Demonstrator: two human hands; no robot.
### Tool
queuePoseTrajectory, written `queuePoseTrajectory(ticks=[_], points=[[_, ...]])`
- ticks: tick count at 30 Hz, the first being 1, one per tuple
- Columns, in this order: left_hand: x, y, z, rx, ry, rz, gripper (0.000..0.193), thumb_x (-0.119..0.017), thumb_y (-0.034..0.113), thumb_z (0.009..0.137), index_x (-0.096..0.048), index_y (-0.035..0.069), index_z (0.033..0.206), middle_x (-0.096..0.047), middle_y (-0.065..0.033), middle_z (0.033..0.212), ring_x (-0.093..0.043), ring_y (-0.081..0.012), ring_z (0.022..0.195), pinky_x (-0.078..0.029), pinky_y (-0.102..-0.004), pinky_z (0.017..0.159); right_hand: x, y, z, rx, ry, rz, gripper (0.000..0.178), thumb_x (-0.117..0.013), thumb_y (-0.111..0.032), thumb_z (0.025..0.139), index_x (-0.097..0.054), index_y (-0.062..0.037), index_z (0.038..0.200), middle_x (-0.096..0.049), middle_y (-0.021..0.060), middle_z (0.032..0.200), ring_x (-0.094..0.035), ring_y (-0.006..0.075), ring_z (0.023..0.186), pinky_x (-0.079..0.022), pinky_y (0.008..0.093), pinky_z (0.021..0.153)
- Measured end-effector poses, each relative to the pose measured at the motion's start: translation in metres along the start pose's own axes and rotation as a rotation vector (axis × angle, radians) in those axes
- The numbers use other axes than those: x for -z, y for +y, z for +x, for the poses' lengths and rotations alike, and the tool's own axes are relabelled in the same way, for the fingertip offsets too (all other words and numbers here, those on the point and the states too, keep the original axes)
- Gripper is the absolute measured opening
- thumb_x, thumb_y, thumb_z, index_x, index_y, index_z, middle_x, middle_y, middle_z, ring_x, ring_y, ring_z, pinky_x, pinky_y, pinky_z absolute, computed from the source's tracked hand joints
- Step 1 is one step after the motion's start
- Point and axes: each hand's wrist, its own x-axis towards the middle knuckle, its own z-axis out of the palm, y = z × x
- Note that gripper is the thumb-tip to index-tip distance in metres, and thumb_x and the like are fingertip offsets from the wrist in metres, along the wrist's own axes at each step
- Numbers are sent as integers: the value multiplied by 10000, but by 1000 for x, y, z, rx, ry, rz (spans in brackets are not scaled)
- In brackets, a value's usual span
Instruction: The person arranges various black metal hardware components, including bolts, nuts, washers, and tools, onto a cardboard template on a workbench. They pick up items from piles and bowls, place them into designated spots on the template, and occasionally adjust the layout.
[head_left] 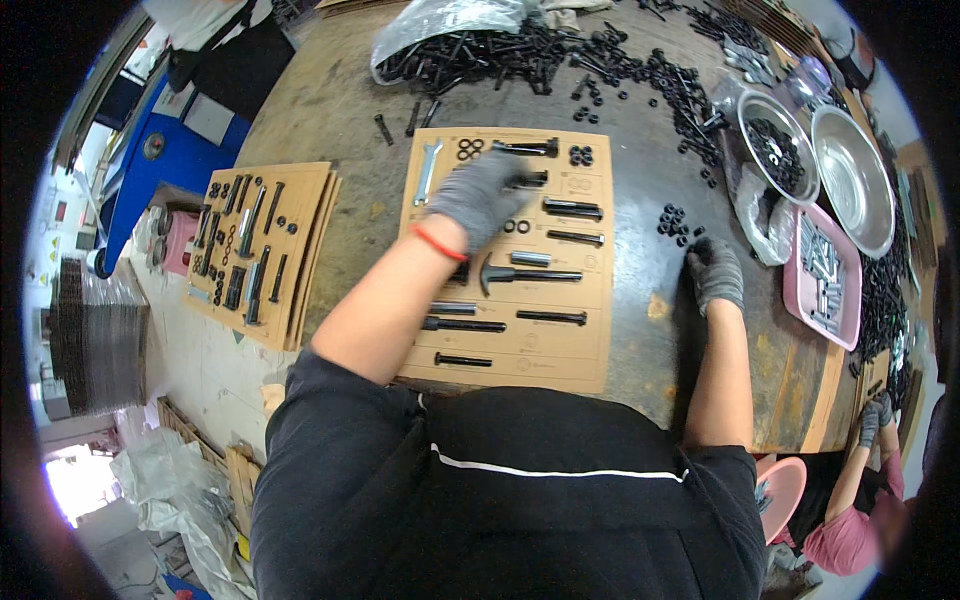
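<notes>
My left hand (478, 200), in a grey glove, is over the upper part of a brown cardboard sheet (480, 372). Its fingertips come close to a short black bolt (537, 179); they are blurred and partly hidden, so a grip cannot be made out. Bolts, washers, grey sleeves (530, 259), black nuts (581, 156), a silver wrench (428, 172) and a black hammer-shaped piece (530, 275) lie on the sheet. To its right, my gloved right hand (716, 274) rests on the table with curled fingers, just below a small cluster of black nuts (673, 220); its fingertips are mostly hidden.
At the left lies a stack of similar filled sheets (315, 200). A large heap of black bolts (480, 60) spills from a plastic bag at the back. Metal bowls (850, 180) and a pink basket (852, 315) stand right. A co-worker's gloved hands (874, 415) show far right.
</notes>
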Motion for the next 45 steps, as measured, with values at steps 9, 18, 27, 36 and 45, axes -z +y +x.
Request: queuePoseTrajectory(ticks=[9,18,27,36,45], points=[[35,-105,-72,87,-43,153,258,-720,151,757,-659,58,990,-610,-123,910,-622,-265,844,-511,-352,764,-4,-191,-20,605,118,229,188,-676,-107,759,-624,-61,935,-613,144,899,-576,323,899,-474,394,809],[27,-119,-74,-5,41,89,227,-729,123,719,-665,81,933,-618,-125,914,-606,-300,827,-506,-370,754,-75,-309,0,794,-174,-106,204,-534,-22,805,-612,-41,992,-576,192,1059,-609,341,964,-507,403,828],[36,-108,-70,122,-27,-14,305,-729,171,741,-647,54,1011,-627,-127,992,-616,-291,895,-499,-369,794,-83,-301,1,736,-97,-45,239,-595,-115,812,-597,-46,1040,-569,168,1061,-559,328,1024,-470,397,891],[23,-140,-77,184,359,-343,342,-748,105,748,-647,37,1068,-567,-8,795,-473,-85,655,-445,-227,623,-18,-166,-8,454,327,207,251,-672,-165,785,-628,-35,994,-626,161,935,-618,297,806,-514,368,733],[9,-168,-68,263,379,-403,279,-708,103,804,-643,20,1063,-637,-28,851,-556,-99,737,-481,-244,710,-22,-35,6,-86,288,217,291,-711,-204,752,-660,-69,1004,-634,199,997,-620,334,894,-495,400,809]])
